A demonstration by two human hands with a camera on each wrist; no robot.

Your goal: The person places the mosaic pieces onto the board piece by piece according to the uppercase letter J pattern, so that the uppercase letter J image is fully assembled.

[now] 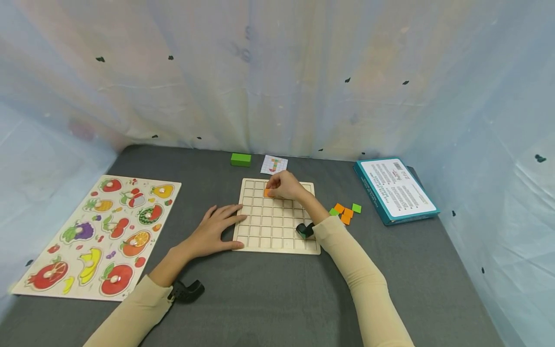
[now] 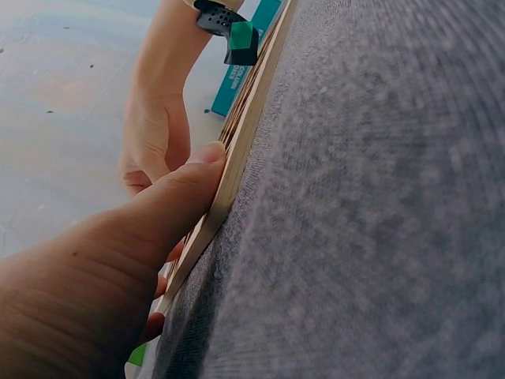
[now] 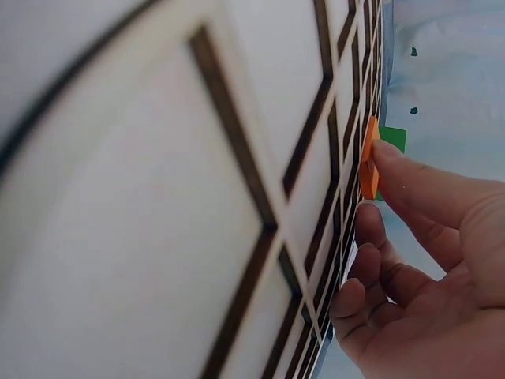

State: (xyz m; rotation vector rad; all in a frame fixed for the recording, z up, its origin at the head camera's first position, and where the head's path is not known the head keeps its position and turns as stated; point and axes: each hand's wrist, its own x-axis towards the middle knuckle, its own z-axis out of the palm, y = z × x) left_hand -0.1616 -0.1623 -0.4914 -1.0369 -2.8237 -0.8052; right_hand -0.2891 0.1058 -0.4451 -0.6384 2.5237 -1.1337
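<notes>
A pale wooden grid board (image 1: pixel 260 229) lies flat on the dark cloth, with rows of square recesses. Near its far edge, my right hand (image 1: pixel 288 187) pinches an orange square tile (image 1: pixel 267 193) between thumb and fingers. In the right wrist view the thumb presses the orange tile (image 3: pixel 369 162) right at the board's surface, the other fingers curled below it. My left hand (image 1: pixel 214 230) rests along the board's left edge, fingers spread and nearly straight. The left wrist view has its thumb (image 2: pixel 177 193) against the board's wooden side (image 2: pixel 241 146).
Several loose orange tiles (image 1: pixel 348 213) and green tiles (image 1: pixel 356 208) lie right of the board. Behind it are a green block (image 1: pixel 240 160) and a pattern card (image 1: pixel 274 165). A fruit puzzle board (image 1: pixel 86 291) lies at left, a teal box (image 1: pixel 390 193) at right.
</notes>
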